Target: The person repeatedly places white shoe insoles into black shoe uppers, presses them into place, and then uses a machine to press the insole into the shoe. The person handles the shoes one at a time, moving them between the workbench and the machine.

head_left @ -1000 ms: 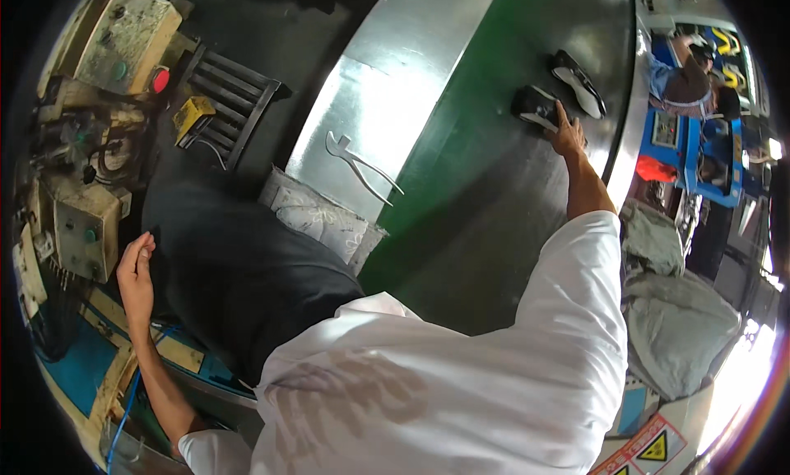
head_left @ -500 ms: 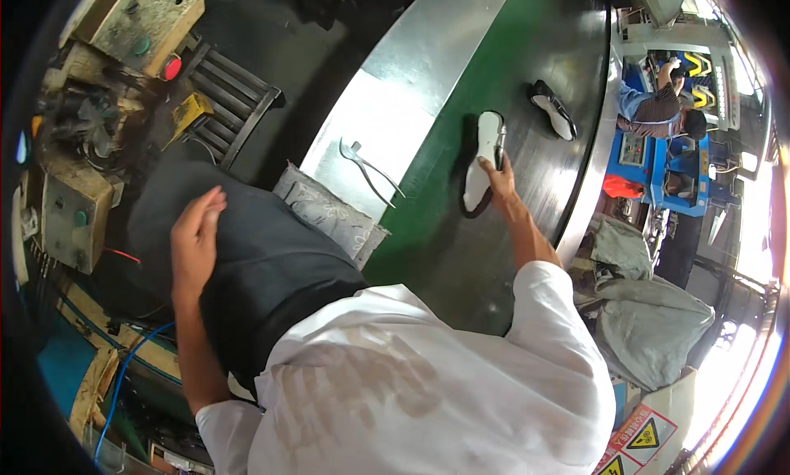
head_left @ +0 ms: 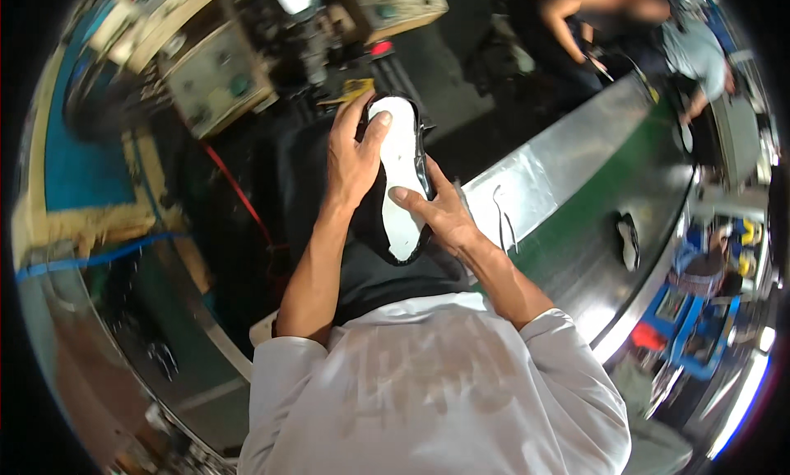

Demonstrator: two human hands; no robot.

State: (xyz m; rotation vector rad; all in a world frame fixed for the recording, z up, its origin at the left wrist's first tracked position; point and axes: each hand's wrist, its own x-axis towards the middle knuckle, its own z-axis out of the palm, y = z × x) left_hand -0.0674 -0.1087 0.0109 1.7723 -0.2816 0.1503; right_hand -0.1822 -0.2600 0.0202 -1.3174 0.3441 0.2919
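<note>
Over my lap I hold a shoe [head_left: 398, 158], black at the sides, with its white underside facing up. My left hand [head_left: 352, 164] wraps its far-left part, the thumb resting on the white sole. On the other side, my right hand [head_left: 447, 213] grips the nearer half, its thumb pressed across the sole's middle. The fingers under the shoe are partly hidden. To the right of my right hand, long-handled metal pincers [head_left: 505, 221] lie on the bright metal tabletop [head_left: 535, 174].
Beyond the metal tabletop runs a green and dark conveyor belt [head_left: 576, 236], carrying another black shoe [head_left: 627, 240]. Machinery with a red button [head_left: 381, 48] stands ahead and left. Two people [head_left: 568, 30] [head_left: 699, 55] are at the far end of the table; another [head_left: 699, 265] is at right.
My right hand has brought the shoe from the conveyor leftward over my lap. My left hand has come from empty onto it. The view has turned left.
</note>
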